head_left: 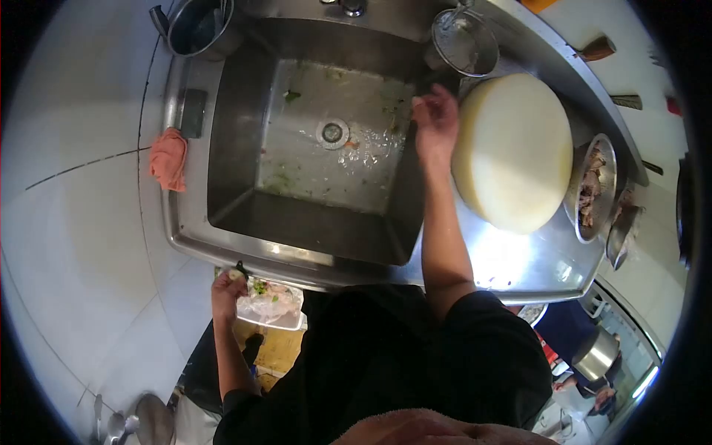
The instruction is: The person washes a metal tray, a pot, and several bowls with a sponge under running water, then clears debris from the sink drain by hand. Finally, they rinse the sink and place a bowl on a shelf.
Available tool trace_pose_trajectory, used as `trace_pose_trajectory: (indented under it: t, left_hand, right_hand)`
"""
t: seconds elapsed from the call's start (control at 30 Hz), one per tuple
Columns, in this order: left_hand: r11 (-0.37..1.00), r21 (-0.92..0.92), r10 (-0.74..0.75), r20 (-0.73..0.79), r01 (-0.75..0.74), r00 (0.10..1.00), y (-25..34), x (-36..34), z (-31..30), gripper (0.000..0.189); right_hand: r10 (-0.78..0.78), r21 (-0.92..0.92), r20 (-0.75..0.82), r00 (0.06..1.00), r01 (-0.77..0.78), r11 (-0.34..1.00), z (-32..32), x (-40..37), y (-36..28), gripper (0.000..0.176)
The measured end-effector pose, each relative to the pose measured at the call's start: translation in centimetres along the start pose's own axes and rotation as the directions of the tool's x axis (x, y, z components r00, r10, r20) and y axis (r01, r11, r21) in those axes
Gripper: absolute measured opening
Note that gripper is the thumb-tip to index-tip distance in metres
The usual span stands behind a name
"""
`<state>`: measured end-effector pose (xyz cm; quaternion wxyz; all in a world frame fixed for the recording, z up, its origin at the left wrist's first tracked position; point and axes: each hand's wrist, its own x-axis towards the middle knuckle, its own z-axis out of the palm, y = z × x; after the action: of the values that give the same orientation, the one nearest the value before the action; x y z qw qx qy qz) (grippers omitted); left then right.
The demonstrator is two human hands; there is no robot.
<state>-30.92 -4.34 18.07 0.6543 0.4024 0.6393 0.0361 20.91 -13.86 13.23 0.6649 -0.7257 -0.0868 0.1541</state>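
My left hand (227,291) is closed at the sink's front left edge, above a white bin (300,320) with plastic and green scraps. Its fingers grip a small pale thing with a dark tip (239,268), whose kind I cannot make out. Over the right side of the steel sink (311,230) is my right hand (436,115), slightly blurred, fingers loosely bent and apart, with nothing visible in them. Beside it on the counter lies a thick, round white chopping block (515,152). Green scraps and an orange bit lie around the drain (332,133).
A metal pitcher (196,33) stands back left; a metal container (465,48) hangs back right. An orange cloth (169,159) lies on the left rim. Right of the block is a bowl (608,182) of brown pieces. Another person holding a pot (597,354) shows lower right.
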Motion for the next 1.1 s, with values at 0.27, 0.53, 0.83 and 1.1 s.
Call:
trace_pose_trajectory:
  t: [0.27, 0.53, 0.83, 1.1]
  left_hand:
    - [0.607, 0.791, 0.054, -0.133, 0.074, 0.99, -12.6, 5.7, -5.9, 0.054]
    - [0.74, 0.657, -0.124, 0.345, -0.145, 0.93, 5.4, 3.4, 3.1, 0.026]
    - [0.789, 0.019, 0.513, 0.529, -0.613, 0.676, 26.3, 12.1, 29.7, 0.041]
    - [0.759, -0.637, 0.626, 0.66, -0.135, 0.415, 37.5, 7.4, 46.0, 0.089]
  right_hand:
    - [0.112, -0.407, 0.001, 0.994, -0.102, 0.908, -3.8, 7.4, -3.1, 0.065]
    - [-0.491, -0.779, -0.057, 0.869, 0.269, 0.567, -2.2, 7.8, -3.1, 0.041]
    - [-0.302, -0.686, 0.009, 0.953, 0.226, 0.692, -3.4, 2.6, -5.6, 0.056]
    - [-0.075, -0.57, 0.037, 0.997, 0.082, 0.817, -7.4, -6.8, -8.7, 0.046]
